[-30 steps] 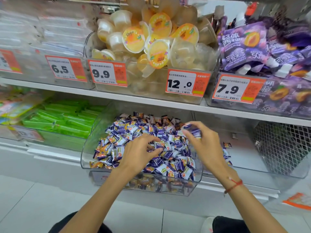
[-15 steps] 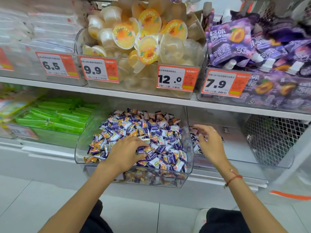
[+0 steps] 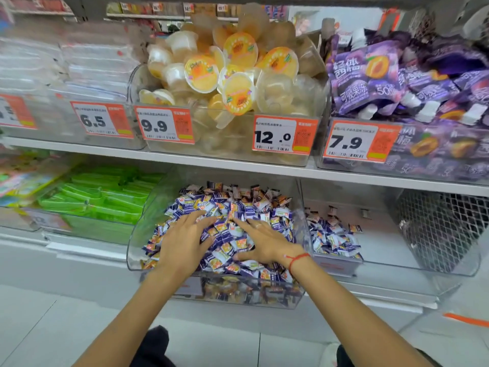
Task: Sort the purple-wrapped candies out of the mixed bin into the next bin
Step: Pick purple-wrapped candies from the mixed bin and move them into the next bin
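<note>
Two clear bins sit side by side on the lower shelf: the mixed bin heaped with purple- and orange-wrapped candies, the next bin holding a small pile of purple-wrapped candies. Both the left hand and right hand rest flat on the heap, fingers spread and released, grasping nothing. Above, jelly cups fill another bin.
</note>
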